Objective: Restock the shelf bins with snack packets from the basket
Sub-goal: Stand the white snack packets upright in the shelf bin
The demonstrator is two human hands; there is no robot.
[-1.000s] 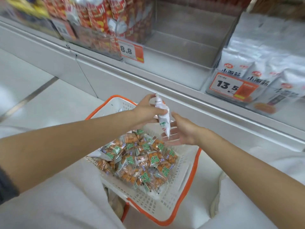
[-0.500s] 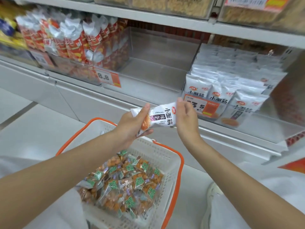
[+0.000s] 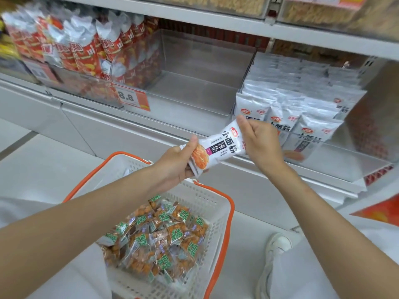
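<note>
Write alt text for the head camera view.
Two bare hands hold a white foil snack packet by its ends, left hand low, right hand high, in front of a shelf bin of matching white packets. Below sits an orange-rimmed white plastic basket of small orange-and-green wrapped snacks.

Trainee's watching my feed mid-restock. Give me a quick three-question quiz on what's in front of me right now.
1. True or false: the left hand and right hand both hold the white packet.
2. Which shelf bin holds packets matching it? A) left B) middle C) right
3. Fill in: the small packets in the basket carry ___ labels.
Key: 1 true; 2 C, the right bin; 3 green.
</note>
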